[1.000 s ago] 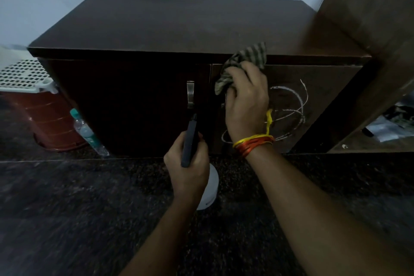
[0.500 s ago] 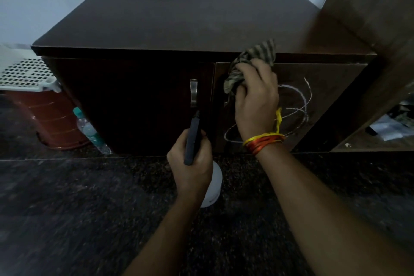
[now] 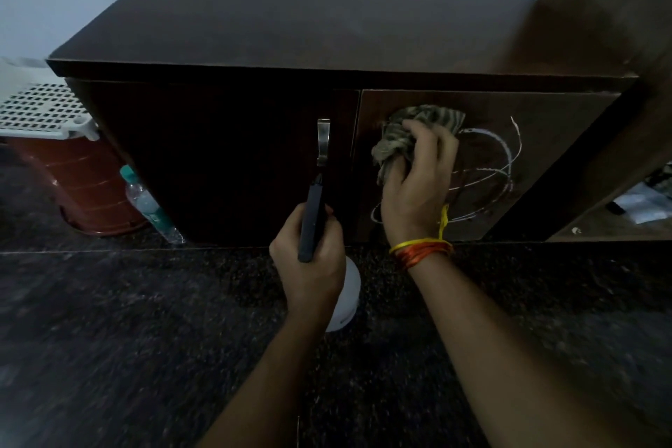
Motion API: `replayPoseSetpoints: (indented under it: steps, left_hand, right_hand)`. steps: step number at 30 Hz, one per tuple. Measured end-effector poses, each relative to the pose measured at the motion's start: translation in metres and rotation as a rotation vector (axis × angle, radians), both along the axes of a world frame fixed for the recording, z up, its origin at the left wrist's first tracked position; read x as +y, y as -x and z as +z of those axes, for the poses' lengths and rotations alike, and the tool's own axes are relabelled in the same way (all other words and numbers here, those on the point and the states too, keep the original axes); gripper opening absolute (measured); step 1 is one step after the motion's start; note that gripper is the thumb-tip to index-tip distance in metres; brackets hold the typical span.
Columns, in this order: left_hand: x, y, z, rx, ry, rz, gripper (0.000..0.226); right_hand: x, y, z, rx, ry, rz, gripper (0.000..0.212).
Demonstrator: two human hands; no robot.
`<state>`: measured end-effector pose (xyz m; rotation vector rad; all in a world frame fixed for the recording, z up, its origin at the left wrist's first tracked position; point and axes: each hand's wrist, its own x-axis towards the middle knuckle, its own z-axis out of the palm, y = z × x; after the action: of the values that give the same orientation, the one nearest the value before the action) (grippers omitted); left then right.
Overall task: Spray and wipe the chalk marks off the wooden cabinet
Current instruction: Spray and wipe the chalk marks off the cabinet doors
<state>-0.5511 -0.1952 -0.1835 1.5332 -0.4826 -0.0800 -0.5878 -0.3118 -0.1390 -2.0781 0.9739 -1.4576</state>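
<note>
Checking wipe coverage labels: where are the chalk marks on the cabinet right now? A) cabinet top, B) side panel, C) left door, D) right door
D: the white chalk marks loop across the right door, where the right hand presses the cloth; the left door and the cabinet top show no marks.
</note>
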Motion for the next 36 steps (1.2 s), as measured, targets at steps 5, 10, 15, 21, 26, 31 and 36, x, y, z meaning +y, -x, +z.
replayPoseSetpoints:
  steps: [5, 10, 15, 21, 26, 31, 36]
  left_hand:
    - [-0.002, 0.002, -0.001, -0.003, -0.014, -0.008, 0.018]
    - [0.002, 0.002, -0.008, -0.008, -0.039, 0.003, 0.016]
    - [0.004, 0.0, -0.007, -0.021, -0.021, -0.002, 0.021]
    - [-0.002, -0.003, 0.0, 0.0, 0.008, -0.003, 0.023]
    - [0.005, -0.006, -0.004, 0.001, -0.005, 0.007, 0.02]
    - [0.009, -0.007, -0.006, 0.028, -0.018, 0.018, 0.016]
    - [0.005, -0.004, -0.003, 0.022, -0.015, 0.014, 0.017]
  right_hand:
    - [0.004, -0.005, -0.012, 0.079, -0.078, -0.005, 0.05]
    - [0.007, -0.011, -0.014, 0.075, -0.146, -0.065, 0.045]
    - [-0.001, -0.014, 0.011, 0.113, -0.22, -0.185, 0.03]
    - [0.001, -0.018, 0.005, -0.014, -0.133, -0.196, 0.031]
    - [0.003, -0.014, -0.032, 0.023, -0.15, -0.129, 0.039]
    - [0.0, -0.015, -0.03, -0.088, -0.31, -0.111, 0.044]
    - [0.009, -0.013, -0.042, -0.123, -0.466, 0.002, 0.065]
